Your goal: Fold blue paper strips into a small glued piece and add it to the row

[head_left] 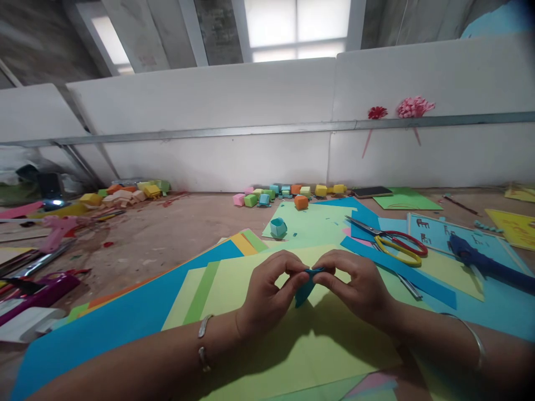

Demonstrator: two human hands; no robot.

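A small folded piece of blue paper (305, 291) is pinched between both hands above a pale yellow-green sheet (334, 348). My left hand (271, 287) grips its left side with thumb and forefinger. On the other side, my right hand (355, 281) holds its upper right edge the same way. The fingertips of the two hands nearly meet, and they hide part of the paper's top. Beyond the hands stands a light blue folded paper cup shape (278, 228). Scissors with red and yellow handles (397, 245) lie to the right of my right hand.
Small paper cubes (301, 202) in several colours line the wall. More cubes (125, 196) are piled at left. A pink glue gun (58, 231) lies left, a blue glue gun (489, 259) right. A phone (373, 192) rests at the back. Coloured sheets (137, 301) overlap in front.
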